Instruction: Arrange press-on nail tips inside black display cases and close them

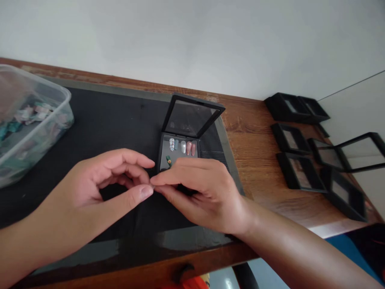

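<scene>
Above the near edge of a black box, my right hand [201, 188] has its thumb and index finger pinched together. A tiny pale bit shows at their tips, too small to name. My left hand [105, 188] meets them there, its thumb and curled middle finger closed in at the same spot and its index finger held apart above. The black display box [159, 154] stands with its clear-windowed lid [192, 116] raised. Inside lie several false nails [183, 147], white-patterned, blue-grey, silvery and pink, and a dark green one [169, 161] below them. My right hand hides the box's lower part.
At left stands a clear plastic tub [64, 104] with small wrapped packets [34, 112]. Several black windowed boxes [302, 170] lie on the wooden tabletop [255, 156] at right, one with a raised lid [362, 150]. A black mat [114, 116] covers the middle; a wall [180, 44] rises behind.
</scene>
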`<state>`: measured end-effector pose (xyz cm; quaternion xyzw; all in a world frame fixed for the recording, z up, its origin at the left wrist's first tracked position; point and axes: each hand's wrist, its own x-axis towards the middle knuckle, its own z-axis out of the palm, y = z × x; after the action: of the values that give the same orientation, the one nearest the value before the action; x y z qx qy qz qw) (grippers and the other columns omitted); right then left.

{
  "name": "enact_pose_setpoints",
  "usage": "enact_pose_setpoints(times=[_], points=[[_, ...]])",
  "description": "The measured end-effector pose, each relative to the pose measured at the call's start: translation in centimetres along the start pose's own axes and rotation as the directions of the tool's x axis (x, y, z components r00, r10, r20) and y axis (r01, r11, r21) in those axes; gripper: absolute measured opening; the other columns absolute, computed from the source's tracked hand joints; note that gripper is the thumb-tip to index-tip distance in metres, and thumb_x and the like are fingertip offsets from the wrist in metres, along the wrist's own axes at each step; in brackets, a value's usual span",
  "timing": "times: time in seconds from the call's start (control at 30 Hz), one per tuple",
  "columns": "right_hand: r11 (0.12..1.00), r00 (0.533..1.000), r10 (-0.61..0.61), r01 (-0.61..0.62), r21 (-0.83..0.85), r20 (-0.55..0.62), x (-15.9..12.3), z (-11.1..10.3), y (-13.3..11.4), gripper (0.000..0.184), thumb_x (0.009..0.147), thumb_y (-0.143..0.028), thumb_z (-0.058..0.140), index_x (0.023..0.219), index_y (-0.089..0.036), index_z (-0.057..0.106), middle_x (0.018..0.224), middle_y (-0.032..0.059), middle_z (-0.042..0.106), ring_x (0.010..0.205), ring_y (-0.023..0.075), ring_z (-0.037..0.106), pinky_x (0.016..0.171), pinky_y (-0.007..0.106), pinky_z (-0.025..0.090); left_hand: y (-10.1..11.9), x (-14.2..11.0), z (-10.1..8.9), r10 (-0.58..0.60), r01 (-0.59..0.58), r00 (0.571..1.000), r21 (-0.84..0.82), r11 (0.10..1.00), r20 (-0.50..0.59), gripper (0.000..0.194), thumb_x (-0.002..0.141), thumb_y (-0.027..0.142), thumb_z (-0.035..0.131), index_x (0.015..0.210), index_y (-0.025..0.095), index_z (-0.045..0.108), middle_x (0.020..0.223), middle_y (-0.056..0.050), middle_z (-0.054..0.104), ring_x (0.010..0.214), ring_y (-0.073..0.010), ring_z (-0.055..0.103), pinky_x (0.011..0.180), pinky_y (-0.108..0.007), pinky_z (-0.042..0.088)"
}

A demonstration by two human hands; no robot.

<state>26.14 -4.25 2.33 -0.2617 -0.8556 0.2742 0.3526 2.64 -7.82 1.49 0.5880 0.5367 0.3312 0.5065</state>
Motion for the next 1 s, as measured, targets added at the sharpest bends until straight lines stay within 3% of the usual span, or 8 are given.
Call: enact_pose_setpoints(times=[0.33,0.53,0.8,1.0], points=[[1.0,0.998,-0.022,0.021,0.016,0.052,-0.1,-0.2,0.1,0.009,0.107,-0.013,0.071,0.107,-0.014,0.08,0.086,0.0009,0.08,0.068,0.006,0.066,0.065,0.019,0.051,-0.4,0.0,-0.1,-0.051,0.051,0.999,0.008,0.999,0.009,0.031,0.09,0.056,0.081,0.113,0.035,0.082,0.096,0.002,0.086,0.084,-0.013,0.084,0.072,-0.009,0.064],[0.982,0.988,-0.107,0.123,-0.143,0.115,-0.1,-0.7,0.0,0.011,0.111,-0.018,0.067,0.111,-0.014,0.077,0.09,0.001,0.08,0.075,0.0087,0.071,0.067,0.023,0.051,-0.6,-0.4,-0.4,-0.003,0.001,0.999,0.043,0.999,0.045,0.023,0.097,0.049,0.077,0.116,0.036,0.079,0.102,0.005,0.086,0.091,-0.0104,0.083,0.079,-0.008,0.063],[0.977,0.984,-0.128,0.147,-0.156,0.125,0.0,-0.6,0.2,0.013,0.113,-0.021,0.065,0.109,-0.015,0.076,0.088,-0.0009,0.079,0.075,0.0089,0.069,0.068,0.024,0.05,-1.7,-0.6,-0.1,0.07,-0.07,0.998,0.099,0.993,0.009,0.026,0.097,0.051,0.076,0.12,0.039,0.076,0.106,0.004,0.084,0.091,-0.0119,0.083,0.08,-0.01,0.065],[0.968,0.979,-0.179,0.192,-0.161,0.093,-0.1,-0.7,0.2,0.012,0.11,-0.02,0.069,0.106,-0.014,0.079,0.085,-0.0011,0.076,0.071,0.0095,0.065,0.066,0.025,0.05,-1.6,-0.8,-0.3,0.006,-0.019,0.994,0.123,0.992,0.107,0.031,0.098,0.058,0.073,0.124,0.043,0.081,0.102,0.004,0.086,0.085,-0.0138,0.084,0.073,-0.011,0.065]])
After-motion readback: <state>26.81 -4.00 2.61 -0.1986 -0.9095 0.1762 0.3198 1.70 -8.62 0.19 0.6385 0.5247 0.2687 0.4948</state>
